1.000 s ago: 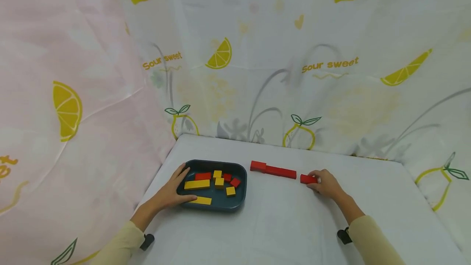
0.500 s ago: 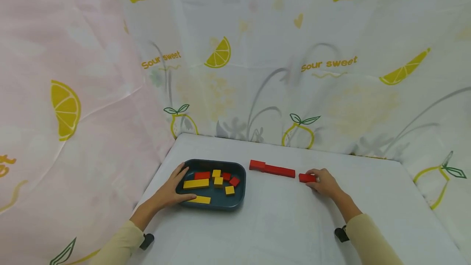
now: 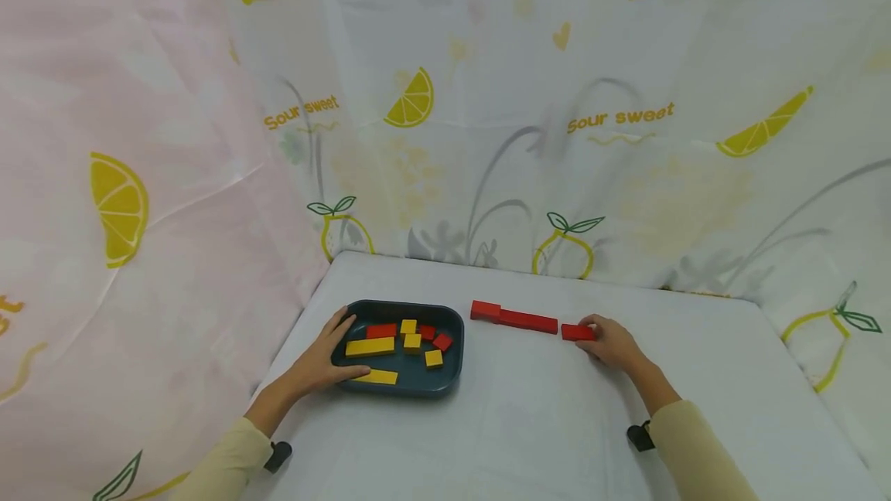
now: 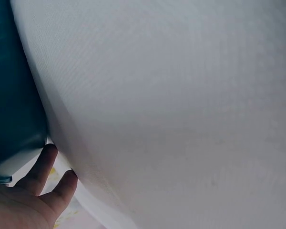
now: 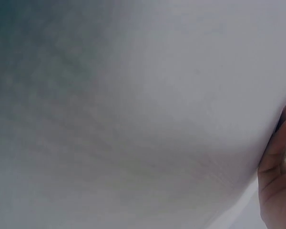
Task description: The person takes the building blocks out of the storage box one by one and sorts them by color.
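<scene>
On the white table, my right hand (image 3: 614, 344) pinches a short red block (image 3: 577, 332) between thumb and fingers, near its right end. Just left of it lies a long red block (image 3: 529, 321), lined up with it across a narrow gap. A taller red block (image 3: 485, 311) adjoins the long one's left end. My left hand (image 3: 322, 358) rests on the left side of a dark blue-green tray (image 3: 455, 377), fingers spread, thumb over the near rim. In the left wrist view, straight fingers (image 4: 62, 192) show beside the tray wall (image 4: 14, 95). The right wrist view barely shows the held block.
Inside the tray lie long yellow blocks (image 3: 371, 346), a red block (image 3: 381, 330), yellow cubes (image 3: 412, 342) and small red blocks (image 3: 442, 342). A lemon-print cloth (image 3: 445, 176) hangs behind the table (image 3: 515, 424) and along its left side.
My right hand has slid the short red block slightly left, narrowing its gap to the long red block. The left hand keeps its place on the tray; the head view has shifted a little.
</scene>
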A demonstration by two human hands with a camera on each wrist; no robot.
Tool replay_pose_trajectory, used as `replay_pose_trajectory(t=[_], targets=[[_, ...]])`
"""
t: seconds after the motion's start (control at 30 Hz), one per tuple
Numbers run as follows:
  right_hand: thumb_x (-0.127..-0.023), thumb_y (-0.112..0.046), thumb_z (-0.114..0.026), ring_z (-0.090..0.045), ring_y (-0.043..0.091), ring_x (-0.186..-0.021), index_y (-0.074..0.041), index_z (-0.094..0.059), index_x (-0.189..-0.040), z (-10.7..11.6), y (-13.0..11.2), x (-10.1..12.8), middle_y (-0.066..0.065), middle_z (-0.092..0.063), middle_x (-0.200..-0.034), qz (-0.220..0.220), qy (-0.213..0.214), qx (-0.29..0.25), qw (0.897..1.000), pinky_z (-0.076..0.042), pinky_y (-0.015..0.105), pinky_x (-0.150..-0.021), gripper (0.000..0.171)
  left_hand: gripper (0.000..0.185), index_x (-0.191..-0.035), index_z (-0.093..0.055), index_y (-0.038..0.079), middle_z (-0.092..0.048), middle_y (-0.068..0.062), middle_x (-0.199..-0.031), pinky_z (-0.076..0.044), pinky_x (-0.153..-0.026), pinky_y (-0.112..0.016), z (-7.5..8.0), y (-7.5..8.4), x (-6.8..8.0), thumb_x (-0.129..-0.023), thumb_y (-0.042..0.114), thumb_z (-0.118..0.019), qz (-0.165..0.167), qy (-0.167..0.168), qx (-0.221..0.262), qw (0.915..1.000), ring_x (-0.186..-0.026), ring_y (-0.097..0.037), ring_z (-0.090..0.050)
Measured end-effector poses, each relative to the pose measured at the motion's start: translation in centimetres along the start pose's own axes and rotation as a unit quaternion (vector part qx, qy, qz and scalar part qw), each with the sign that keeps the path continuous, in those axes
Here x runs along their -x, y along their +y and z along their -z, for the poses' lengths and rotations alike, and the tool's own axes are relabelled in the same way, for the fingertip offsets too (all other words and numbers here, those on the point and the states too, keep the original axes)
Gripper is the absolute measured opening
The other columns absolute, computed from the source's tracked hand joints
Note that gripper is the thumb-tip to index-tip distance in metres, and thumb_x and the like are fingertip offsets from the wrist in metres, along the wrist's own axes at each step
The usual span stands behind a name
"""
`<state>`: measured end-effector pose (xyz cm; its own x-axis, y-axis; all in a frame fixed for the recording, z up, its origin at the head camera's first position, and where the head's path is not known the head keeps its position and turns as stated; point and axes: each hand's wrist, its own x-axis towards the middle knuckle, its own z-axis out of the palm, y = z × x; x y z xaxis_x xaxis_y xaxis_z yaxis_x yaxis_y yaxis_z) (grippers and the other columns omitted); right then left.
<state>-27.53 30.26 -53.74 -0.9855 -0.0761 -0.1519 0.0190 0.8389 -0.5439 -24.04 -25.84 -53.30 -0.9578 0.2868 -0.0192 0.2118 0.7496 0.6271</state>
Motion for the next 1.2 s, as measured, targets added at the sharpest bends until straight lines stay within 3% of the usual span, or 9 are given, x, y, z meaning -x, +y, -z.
replay_pose_trajectory(t=[0.23,0.57,1.2], targets=[[-0.089,-0.018,-0.073,-0.055,0.025,-0.088,0.000,-0.058,-0.124,0.1,-0.7,-0.1,0.015,-0.063,-0.100,0.001,0.001,0.000,1.000,-0.052,0.040,-0.076,0.042,0.107,-0.158,-0.023,0.012,-0.005,-0.014,-0.167,-0.028,-0.110,-0.071,0.3,0.0,0.0,-0.077,0.056,-0.078,-0.006,0.005,-0.005,1.0000,-0.147,-0.043,-0.021],[-0.089,-0.019,-0.073,-0.057,0.030,-0.097,-0.001,-0.057,-0.127,-0.5,-0.7,-0.4,0.020,-0.064,-0.110,-0.023,0.013,0.002,1.000,-0.054,0.048,-0.086,0.045,0.107,-0.158,-0.023,0.011,-0.005,-0.015,-0.166,-0.027,-0.110,-0.072,0.4,0.3,0.1,-0.077,0.054,-0.078,-0.008,0.002,0.006,0.9999,-0.147,-0.043,-0.020],[-0.089,-0.016,-0.071,-0.055,0.027,-0.087,0.001,-0.058,-0.123,-0.7,-1.4,-0.3,0.018,-0.065,-0.098,-0.022,0.019,0.003,1.000,-0.051,0.043,-0.077,0.040,0.107,-0.158,-0.022,0.012,-0.005,-0.015,-0.166,-0.027,-0.110,-0.071,0.1,-0.1,0.0,-0.077,0.053,-0.079,-0.015,0.005,0.009,0.9998,-0.146,-0.043,-0.021]])
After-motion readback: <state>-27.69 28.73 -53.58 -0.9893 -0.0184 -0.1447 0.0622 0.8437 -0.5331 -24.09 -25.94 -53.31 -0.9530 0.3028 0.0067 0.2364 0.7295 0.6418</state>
